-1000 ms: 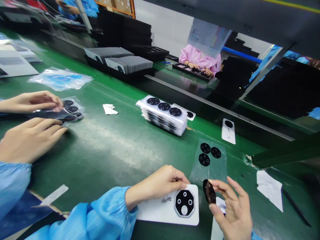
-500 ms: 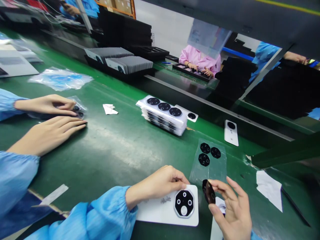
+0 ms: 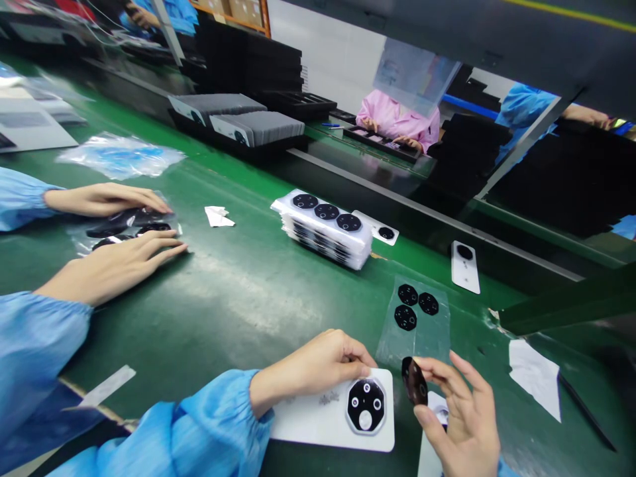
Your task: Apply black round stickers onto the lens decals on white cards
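Observation:
A white phone back panel (image 3: 322,424) lies at the front of the bench, with an octagonal black camera plate (image 3: 366,404) at its right end. Bent over the panel's upper edge, my left hand (image 3: 320,368) grips it with thumb and fingers. Just right of it, my right hand (image 3: 462,407) pinches a dark, glossy lens cover (image 3: 414,381), tilted nearly on edge above the bench. Partly hidden beneath my right hand is another white panel (image 3: 428,450). Beyond my hands, a clear film sheet (image 3: 392,344) carries three black lens covers (image 3: 407,318).
A stack of film sheets (image 3: 328,238) with black covers stands mid-bench. White panels (image 3: 464,268) lie on the dark belt (image 3: 422,218) behind. At left, a co-worker's hands (image 3: 112,265) rest by a plastic bag (image 3: 132,225). Paper scraps (image 3: 534,377) lie right; a green post (image 3: 571,301) rises beyond.
The co-worker's hands at left have shifted right, exposing more of the bag. The white panels on the belt have slid slightly right. Both of my hands stay nearly still.

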`<state>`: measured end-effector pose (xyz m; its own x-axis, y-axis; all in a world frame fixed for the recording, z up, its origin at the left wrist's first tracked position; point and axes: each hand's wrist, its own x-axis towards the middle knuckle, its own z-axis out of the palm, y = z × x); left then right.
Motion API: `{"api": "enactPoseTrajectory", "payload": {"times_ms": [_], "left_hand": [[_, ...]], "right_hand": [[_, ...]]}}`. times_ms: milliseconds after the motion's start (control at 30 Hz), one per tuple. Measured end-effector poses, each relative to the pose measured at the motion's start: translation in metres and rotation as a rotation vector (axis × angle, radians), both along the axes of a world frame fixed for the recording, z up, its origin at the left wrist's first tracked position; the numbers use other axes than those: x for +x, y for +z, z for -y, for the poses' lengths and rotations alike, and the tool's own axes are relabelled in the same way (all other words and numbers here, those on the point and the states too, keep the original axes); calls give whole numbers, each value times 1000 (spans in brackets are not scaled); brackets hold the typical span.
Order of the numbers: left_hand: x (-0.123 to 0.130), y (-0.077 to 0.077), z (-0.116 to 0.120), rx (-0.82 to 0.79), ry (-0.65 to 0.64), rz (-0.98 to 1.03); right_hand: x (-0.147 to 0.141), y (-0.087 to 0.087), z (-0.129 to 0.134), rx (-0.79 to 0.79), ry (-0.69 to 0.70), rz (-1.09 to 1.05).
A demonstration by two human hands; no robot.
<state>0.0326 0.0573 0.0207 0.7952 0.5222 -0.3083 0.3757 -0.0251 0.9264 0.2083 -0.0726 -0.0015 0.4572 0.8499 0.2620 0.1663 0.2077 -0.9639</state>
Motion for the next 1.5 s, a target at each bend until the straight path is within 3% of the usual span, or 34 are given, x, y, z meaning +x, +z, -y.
{"api": "enactPoseTrajectory", "payload": {"times_ms": [333, 600, 867, 1333, 1500], "left_hand": [[0, -4, 1, -69, 41, 55], [7, -11, 14, -179, 227, 139], [12, -11, 26, -416, 352, 341], [12, -4, 24, -443, 357, 374], [9, -3, 19, -331, 317, 312]], "right_hand": [[1, -1, 1, -4, -3, 1], [8, 2, -3, 46, -73, 11], [11, -3, -4, 26, -95, 1], [12, -5, -3, 18, -86, 28], [12, -6, -3, 45, -72, 51]]}}
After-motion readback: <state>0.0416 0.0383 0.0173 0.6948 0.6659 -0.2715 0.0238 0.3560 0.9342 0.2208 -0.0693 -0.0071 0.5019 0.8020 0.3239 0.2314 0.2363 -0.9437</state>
